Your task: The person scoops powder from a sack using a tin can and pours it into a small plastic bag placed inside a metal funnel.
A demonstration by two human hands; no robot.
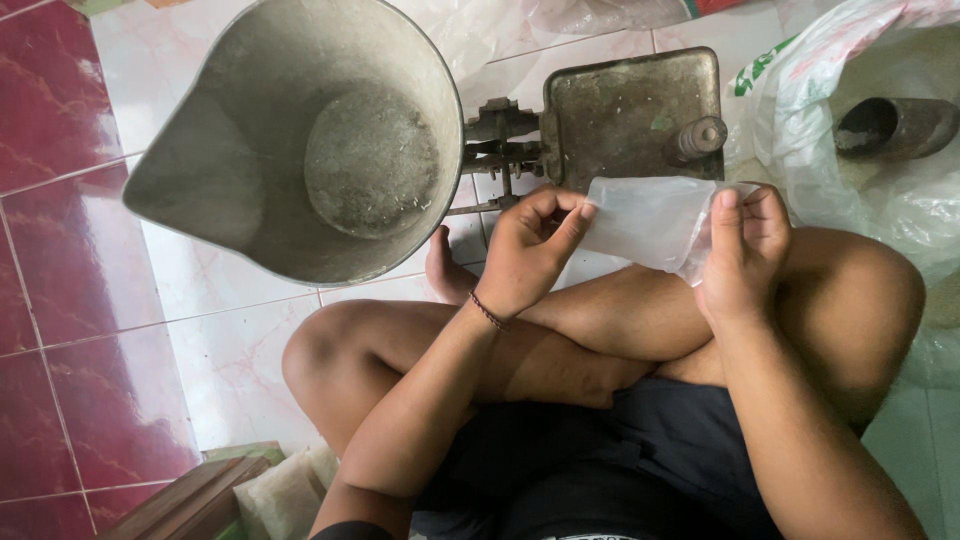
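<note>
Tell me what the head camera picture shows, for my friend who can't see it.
A person sitting cross-legged on a tiled floor holds a small clear plastic bag between the left hand and right hand. In front stands an old balance scale with a big metal scoop pan and a flat plate.

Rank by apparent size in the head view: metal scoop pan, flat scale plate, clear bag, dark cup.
1. Scoop pan, though nearest the camera.
2. Scale plate.
3. Clear bag, partly hidden by fingers.
4. Dark cup.

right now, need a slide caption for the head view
Both hands, left hand and right hand, hold a clear plastic bag beside a balance scale.
</note>
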